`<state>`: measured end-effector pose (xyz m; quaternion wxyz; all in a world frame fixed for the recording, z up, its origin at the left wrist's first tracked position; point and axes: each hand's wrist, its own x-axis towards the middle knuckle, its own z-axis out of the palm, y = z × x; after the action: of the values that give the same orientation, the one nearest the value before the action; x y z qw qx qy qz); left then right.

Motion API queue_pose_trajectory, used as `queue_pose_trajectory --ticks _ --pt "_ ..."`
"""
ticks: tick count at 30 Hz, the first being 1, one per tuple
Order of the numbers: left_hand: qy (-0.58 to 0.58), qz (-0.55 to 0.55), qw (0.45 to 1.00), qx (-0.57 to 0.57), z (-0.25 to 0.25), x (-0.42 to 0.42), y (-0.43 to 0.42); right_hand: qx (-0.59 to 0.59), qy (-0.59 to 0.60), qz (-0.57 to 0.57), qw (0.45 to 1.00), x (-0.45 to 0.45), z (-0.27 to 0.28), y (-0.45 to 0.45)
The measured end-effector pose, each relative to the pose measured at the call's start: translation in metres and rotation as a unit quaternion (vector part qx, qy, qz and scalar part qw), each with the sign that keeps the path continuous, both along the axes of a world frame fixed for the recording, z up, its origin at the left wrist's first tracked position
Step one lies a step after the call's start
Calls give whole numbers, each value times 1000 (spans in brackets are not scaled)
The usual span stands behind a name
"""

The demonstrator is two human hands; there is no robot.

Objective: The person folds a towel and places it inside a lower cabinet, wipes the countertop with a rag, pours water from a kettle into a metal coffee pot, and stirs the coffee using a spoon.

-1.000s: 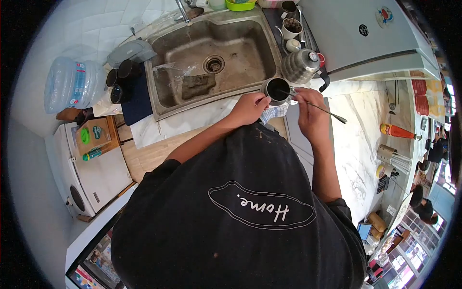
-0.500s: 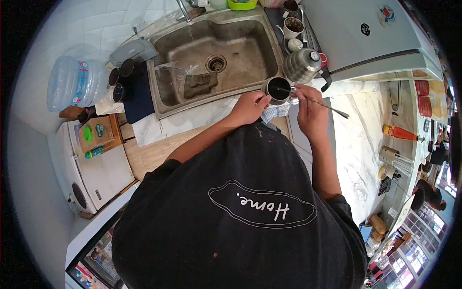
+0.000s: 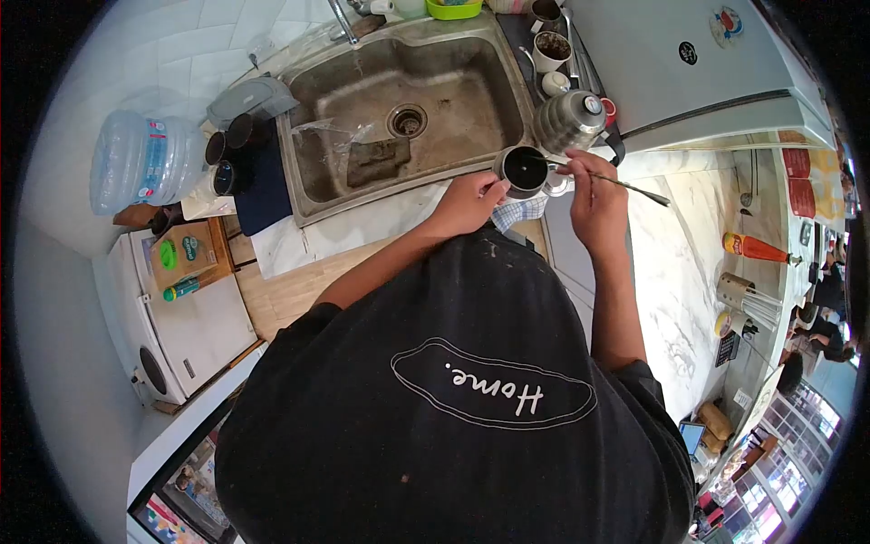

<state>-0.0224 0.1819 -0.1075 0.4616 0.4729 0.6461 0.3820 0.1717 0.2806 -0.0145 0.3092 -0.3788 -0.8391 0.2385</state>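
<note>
My left hand [image 3: 464,203] is closed around the near left side of a small metal cup [image 3: 505,164], held just past the sink's front right corner. Dark liquid [image 3: 524,170] shows inside the cup. Pinched in my right hand [image 3: 594,195] is a long thin spoon [image 3: 642,191]. One end of it reaches over the cup's rim, while the other sticks out to the right. A steel gooseneck kettle [image 3: 567,123] stands right behind the cup. Beneath the cup lies a checked cloth [image 3: 518,214].
The steel sink [image 3: 444,77] holds a dark flat cloth [image 3: 378,161] and clear plastic. Dark cups [image 3: 243,131] stand at its left, near a large water bottle [image 3: 149,163]. A white cup of grounds [image 3: 551,50] is behind the kettle. A fridge [image 3: 671,63] and marble counter [image 3: 671,272] flank the right.
My right hand has shifted slightly right, drawing the spoon outward so that less of it reaches into the cup. My left hand and the cup stay nearly where they were.
</note>
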Motion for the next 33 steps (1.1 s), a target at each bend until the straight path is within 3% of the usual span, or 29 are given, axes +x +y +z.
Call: queue_pose_trajectory --ticks 6,11,29,33 --pt "14 -9 1000 4 -2 -1 2 15 6 37 999 0 4 -11" --pt "7 -5 1000 15 1 -1 1 2 20 -4 1000 -2 -1 3" --pt "-13 3 998 -62 3 -2 2 18 5 16 1000 -8 7 -8" --pt "-18 -1 1000 -12 -12 -4 1 7 -6 2 1000 1 7 0"
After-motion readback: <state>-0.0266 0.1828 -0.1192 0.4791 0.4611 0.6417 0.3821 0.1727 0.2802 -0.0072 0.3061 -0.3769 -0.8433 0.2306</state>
